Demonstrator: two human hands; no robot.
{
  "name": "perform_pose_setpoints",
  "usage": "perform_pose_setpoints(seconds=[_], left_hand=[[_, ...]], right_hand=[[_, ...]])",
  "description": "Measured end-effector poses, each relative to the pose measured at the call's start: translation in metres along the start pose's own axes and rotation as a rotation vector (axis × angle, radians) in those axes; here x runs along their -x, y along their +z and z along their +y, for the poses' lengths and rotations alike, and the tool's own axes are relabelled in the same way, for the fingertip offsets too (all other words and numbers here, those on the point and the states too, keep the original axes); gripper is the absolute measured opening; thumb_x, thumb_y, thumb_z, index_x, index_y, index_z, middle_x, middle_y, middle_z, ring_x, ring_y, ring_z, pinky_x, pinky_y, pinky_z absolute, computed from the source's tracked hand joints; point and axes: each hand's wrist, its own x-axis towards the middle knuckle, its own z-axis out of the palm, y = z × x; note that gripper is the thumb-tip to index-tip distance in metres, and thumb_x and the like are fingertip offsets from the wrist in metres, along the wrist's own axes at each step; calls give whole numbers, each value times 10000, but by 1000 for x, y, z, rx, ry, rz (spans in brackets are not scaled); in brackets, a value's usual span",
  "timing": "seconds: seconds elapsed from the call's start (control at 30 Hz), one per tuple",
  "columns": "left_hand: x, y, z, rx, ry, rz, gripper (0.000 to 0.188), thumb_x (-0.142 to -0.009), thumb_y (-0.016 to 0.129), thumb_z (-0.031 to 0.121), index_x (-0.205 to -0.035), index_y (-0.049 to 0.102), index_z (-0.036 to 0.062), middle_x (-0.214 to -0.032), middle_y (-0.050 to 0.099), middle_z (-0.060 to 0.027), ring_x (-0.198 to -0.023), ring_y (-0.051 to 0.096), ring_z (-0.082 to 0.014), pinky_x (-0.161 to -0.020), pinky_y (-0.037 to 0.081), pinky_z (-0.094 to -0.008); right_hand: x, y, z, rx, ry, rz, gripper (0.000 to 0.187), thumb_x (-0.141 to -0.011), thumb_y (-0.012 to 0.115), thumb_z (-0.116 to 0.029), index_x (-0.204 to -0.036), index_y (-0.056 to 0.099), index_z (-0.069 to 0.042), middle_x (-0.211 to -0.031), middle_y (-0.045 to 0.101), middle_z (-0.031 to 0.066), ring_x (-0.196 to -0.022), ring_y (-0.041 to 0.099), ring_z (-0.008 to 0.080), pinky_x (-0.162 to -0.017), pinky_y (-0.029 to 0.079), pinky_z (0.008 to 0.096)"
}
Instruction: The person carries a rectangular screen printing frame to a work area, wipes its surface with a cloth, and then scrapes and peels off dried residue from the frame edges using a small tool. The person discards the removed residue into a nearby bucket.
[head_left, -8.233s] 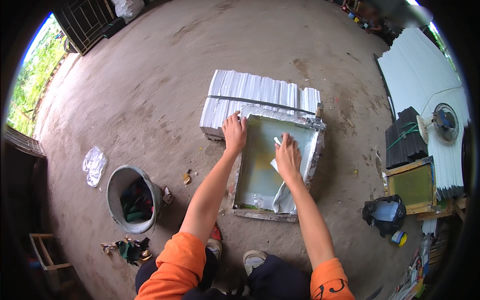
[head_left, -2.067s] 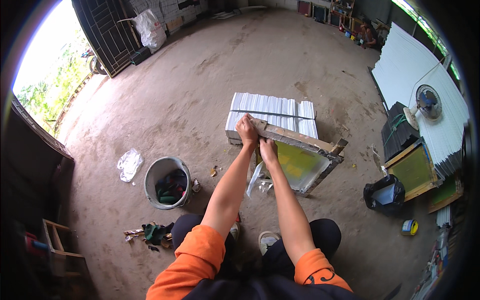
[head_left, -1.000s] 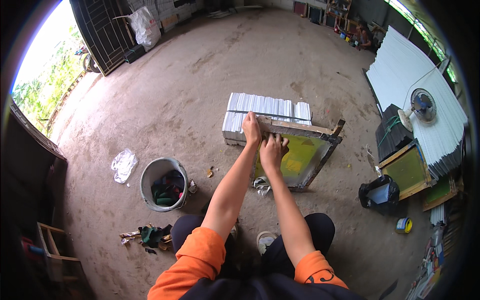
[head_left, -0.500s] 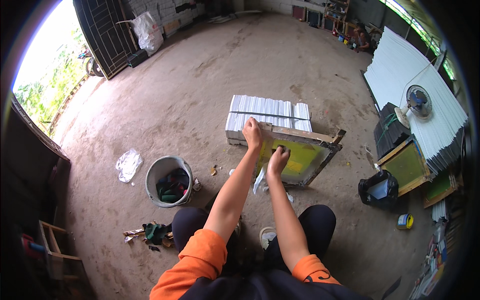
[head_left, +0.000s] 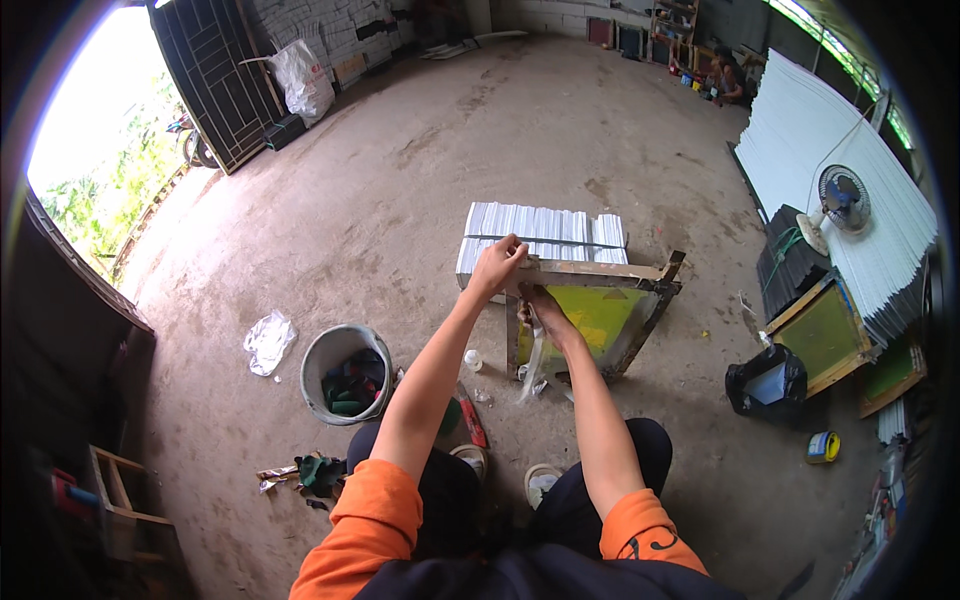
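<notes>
Floor [head_left: 390, 180]: bare grey-brown, looks like concrete, darker stains scattered toward the far side. Far left: dark gate [head_left: 215, 85] with a rectangular grid pattern, standing open. Daylight comes in beside it, blown out at the top, green plants [head_left: 125, 200] outside; floor brightest near that opening. Far wall [head_left: 550, 19]: pale blockwork; shelf unit [head_left: 674, 18] at far right with small items. Right: narrow bright opening [head_left: 828, 42] high up, greenery showing through; standing fan [head_left: 845, 198] with round cage in front of big pale sheets [head_left: 800, 130]. Near left: dark upright surface [head_left: 75, 300], low wooden frame piece [head_left: 122, 485] in shadow.
</notes>
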Motion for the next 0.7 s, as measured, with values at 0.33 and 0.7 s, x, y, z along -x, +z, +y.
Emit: perform_pose_setpoints(seconds=[0.33, 0.7], left_hand=[[-12, 11, 38, -397, 52, 0, 393, -861, 439, 358, -769, 649, 38, -747, 632, -176, -700, 614, -345, -655, 487, -416], [-20, 9, 29, -491, -242, 77, 391, -868, 400, 282, -720, 646, 17, -779, 636, -181, -709, 626, -332, -638, 502, -408]], right_hand=[[-14, 2, 5, 559, -356, 193, 380, -848, 537, -366, -1012, 595, -29, -932, 635, 151, -882, 595, 315, -738, 438, 363], [52, 44, 20, 823, -212, 490, 337, -881, 465, -321, -887, 624, -24, -816, 608, 223, -782, 582, 392, -680, 452, 430]])
